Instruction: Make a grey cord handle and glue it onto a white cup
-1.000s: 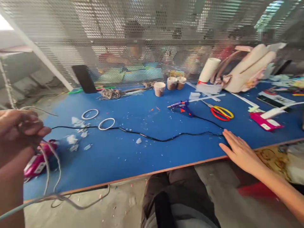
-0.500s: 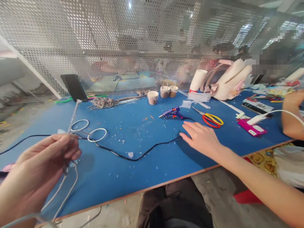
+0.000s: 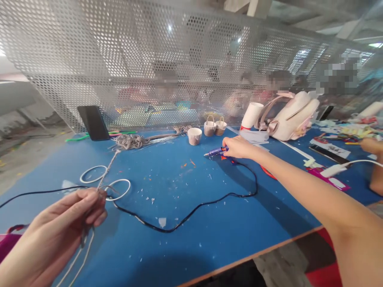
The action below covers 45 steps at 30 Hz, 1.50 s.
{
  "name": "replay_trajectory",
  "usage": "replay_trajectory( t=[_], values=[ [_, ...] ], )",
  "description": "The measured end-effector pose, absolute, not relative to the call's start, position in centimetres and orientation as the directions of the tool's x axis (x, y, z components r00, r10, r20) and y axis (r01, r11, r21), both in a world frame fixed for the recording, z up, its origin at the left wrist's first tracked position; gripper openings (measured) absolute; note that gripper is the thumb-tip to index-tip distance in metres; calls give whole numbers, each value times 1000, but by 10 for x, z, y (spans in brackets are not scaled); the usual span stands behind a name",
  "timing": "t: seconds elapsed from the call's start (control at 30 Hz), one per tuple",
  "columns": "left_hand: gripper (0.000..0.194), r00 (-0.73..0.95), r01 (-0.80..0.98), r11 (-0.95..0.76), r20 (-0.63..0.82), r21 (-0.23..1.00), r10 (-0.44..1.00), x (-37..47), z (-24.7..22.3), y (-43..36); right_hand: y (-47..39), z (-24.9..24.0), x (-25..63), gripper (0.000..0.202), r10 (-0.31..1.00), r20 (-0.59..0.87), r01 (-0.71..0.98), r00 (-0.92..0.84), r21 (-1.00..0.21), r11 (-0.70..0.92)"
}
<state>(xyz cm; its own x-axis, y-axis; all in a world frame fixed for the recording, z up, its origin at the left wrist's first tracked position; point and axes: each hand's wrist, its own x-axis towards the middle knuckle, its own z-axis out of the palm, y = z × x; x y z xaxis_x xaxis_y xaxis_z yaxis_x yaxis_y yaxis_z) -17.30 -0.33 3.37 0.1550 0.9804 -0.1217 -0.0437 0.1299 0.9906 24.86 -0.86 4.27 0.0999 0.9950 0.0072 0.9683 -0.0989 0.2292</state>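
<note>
My left hand [image 3: 70,221] is closed in a pinch on a thin twisted grey-white cord [image 3: 108,170]. One end of the cord sticks up past my fingertips, and loose strands [image 3: 84,255] hang below. Two white rings lie beyond my fingers, a left ring [image 3: 86,168] and a right ring [image 3: 128,192]. Across the table, my right hand [image 3: 239,147] is closed around the back of a blue hot glue gun [image 3: 214,152], whose nozzle points left. The gun's black cable [image 3: 191,215] curves over the tabletop towards my left hand.
On the blue table [image 3: 185,247] stand a phone [image 3: 93,122], a heap of grey yarn [image 3: 130,141] and three small cups, the nearest cup [image 3: 195,136] apart. A white roll [image 3: 251,115], a pink bag [image 3: 295,115] and partly hidden red-handled scissors [image 3: 268,172] are on the right. A co-worker's arm [image 3: 376,167] rests far right.
My right hand has moved from resting open on the table to gripping the glue gun. The cord in my left hand now tilts right. The camera view has shifted slightly.
</note>
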Motion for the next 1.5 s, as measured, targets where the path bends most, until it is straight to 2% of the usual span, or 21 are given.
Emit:
replay_trajectory(
  t=[0.17, 0.4, 0.6, 0.67, 0.77, 0.87, 0.97, 1.03, 1.13, 1.2, 1.3, 1.33, 1.4, 1.43, 1.5],
  values=[
    [24, 172, -38, 166, -157, 985, 973, -166, 27, 7, 24, 54, 267, 31, 976, 42, 948, 213, 232, -217],
    [24, 161, -39, 175, -166, 984, 973, -169, 23, 17, 59, 49, 274, 31, 971, 33, 943, 237, 233, -238],
    [25, 286, 209, 200, -255, 957, 924, -156, 20, 12, 11, 49, 258, 43, 977, 179, 974, 113, 173, -144],
    [24, 354, 233, 217, -291, 948, 889, -145, 17, 10, -21, 42, 244, 36, 971, 238, 997, 20, 71, -38],
    [19, 427, 212, 280, -347, 936, 835, -129, 11, 8, -67, 19, 209, 30, 944, 141, 938, -300, -138, 318],
    [19, 469, 180, 308, -356, 934, 808, -118, 8, 4, -87, -9, 165, 32, 836, 148, 814, -529, -190, 549],
    [21, 503, 198, 289, -350, 937, 790, -114, 6, -2, -81, -26, 133, 22, 753, 209, 732, -625, -179, 657],
    [21, 513, 223, 274, -352, 935, 783, -114, 2, -5, -70, -28, 125, 28, 770, 281, 752, -573, -193, 631],
    [19, 500, 219, 281, -355, 934, 790, -113, -2, -5, -57, -21, 126, 26, 821, 444, 806, -359, -296, 512],
    [18, 491, 176, 286, -336, 942, 804, -110, 0, -1, -59, -15, 129, 23, 806, 548, 821, -224, -340, 459],
    [15, 467, 53, 244, -240, 968, 851, -105, 15, 11, -89, -18, 141, 25, 754, 614, 847, -234, -252, 468],
    [14, 446, 6, 219, -199, 976, 873, -104, 24, 16, -104, -23, 148, 26, 752, 578, 838, -317, -202, 508],
    [13, 370, -77, 150, -112, 986, 922, -101, 42, 27, -136, -38, 170, 32, 805, 358, 816, -472, -167, 553],
    [16, 327, -103, 113, -74, 988, 942, -99, 51, 32, -149, -46, 183, 40, 875, 248, 873, -416, -160, 460],
    [21, 268, -118, 75, -41, 990, 962, -95, 69, 42, -162, -58, 208, 61, 987, 115, 986, -114, -109, 126]
  ],
)
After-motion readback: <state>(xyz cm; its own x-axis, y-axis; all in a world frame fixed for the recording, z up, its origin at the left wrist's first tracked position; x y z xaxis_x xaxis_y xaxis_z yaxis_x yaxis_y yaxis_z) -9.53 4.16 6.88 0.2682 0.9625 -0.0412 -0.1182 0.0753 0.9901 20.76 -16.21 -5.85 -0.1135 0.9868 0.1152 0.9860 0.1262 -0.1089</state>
